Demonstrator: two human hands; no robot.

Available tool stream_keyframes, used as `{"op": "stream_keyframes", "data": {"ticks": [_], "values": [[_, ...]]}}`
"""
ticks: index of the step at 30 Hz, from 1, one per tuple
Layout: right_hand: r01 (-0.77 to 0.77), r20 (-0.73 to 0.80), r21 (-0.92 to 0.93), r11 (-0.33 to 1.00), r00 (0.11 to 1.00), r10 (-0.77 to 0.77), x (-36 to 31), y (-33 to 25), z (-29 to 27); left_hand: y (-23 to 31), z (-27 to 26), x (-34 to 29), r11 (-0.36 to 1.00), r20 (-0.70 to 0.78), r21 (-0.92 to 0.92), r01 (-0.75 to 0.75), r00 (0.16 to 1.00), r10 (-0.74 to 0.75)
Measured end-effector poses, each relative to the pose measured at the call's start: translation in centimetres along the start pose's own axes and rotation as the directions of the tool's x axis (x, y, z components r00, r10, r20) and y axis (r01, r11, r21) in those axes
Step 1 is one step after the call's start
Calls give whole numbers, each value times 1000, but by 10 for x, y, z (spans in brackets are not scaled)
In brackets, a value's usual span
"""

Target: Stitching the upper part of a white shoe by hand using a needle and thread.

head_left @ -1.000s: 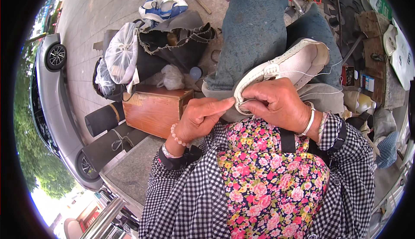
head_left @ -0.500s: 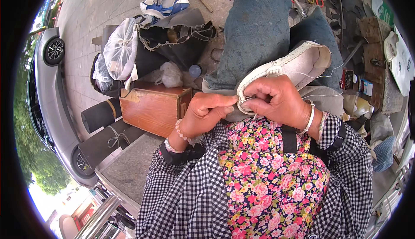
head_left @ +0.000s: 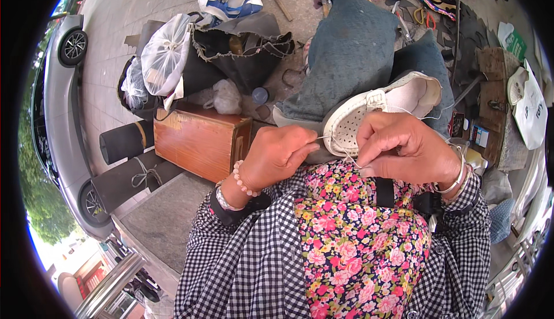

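Note:
A white shoe with a perforated upper lies just beyond my hands, its toe toward me. White thread runs from its toe edge to both hands. My left hand is closed in a pinch on one stretch of thread, left of the toe. My right hand pinches another stretch, fingertips just right of the toe and clear of the shoe. Its fingers hide part of the thread and the shoe's near side. More thread loops over the shoe's opening.
Blue-grey cushions are beyond the shoe. At left stand a wooden box, dark rolls, a black bag and a clear plastic bag. Scissors lie far right. A silver car is parked at the left.
My hands have drawn apart from the toe, the right hand moving right and slightly down. Thread now shows stretched between the toe and my fingers.

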State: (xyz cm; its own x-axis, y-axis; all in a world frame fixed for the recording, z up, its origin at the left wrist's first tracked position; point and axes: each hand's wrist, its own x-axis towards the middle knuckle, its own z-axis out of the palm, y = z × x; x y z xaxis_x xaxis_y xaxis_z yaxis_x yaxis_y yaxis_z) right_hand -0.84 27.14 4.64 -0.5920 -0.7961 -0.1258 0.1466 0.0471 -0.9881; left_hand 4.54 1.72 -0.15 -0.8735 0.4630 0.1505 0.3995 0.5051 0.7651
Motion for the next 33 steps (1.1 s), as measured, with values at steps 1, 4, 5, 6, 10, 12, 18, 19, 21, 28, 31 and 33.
{"op": "stream_keyframes", "data": {"ticks": [1,4,5,6,10,12,18,19,21,28,31,33], "values": [[-83,0,53,995,996,84,3,-7,0,0,0,0,999,4,35,-19,1000,19],[35,-132,345,938,991,12,18,5,4,6,-5,5,994,49,109,-10,999,5],[6,-182,417,909,980,76,22,7,7,6,-5,4,994,46,109,-8,999,3],[5,-179,416,909,981,77,22,10,3,6,-6,3,995,45,99,-5,999,0],[-22,-82,752,659,988,127,11,23,-5,-2,-4,2,999,45,11,-41,998,41],[132,-165,762,634,986,-7,5,31,-4,-7,-1,1,999,27,-17,-51,998,52],[-109,-222,532,840,939,262,3,31,0,-9,-3,7,995,53,-97,-32,998,37],[-139,-284,457,879,913,292,5,28,6,-9,-2,7,989,73,-146,-6,997,16],[-168,-300,351,921,912,280,6,22,9,-9,-1,6,984,64,-179,16,998,-5],[48,-324,-133,990,942,-89,8,34,22,4,-2,7,969,64,-214,120,992,-108],[-21,-317,-105,994,948,-13,6,30,22,11,-3,6,980,33,-153,128,992,-124],[6,-316,-133,991,947,-48,6,34,22,16,-4,5,982,20,-126,138,990,-137]]}}
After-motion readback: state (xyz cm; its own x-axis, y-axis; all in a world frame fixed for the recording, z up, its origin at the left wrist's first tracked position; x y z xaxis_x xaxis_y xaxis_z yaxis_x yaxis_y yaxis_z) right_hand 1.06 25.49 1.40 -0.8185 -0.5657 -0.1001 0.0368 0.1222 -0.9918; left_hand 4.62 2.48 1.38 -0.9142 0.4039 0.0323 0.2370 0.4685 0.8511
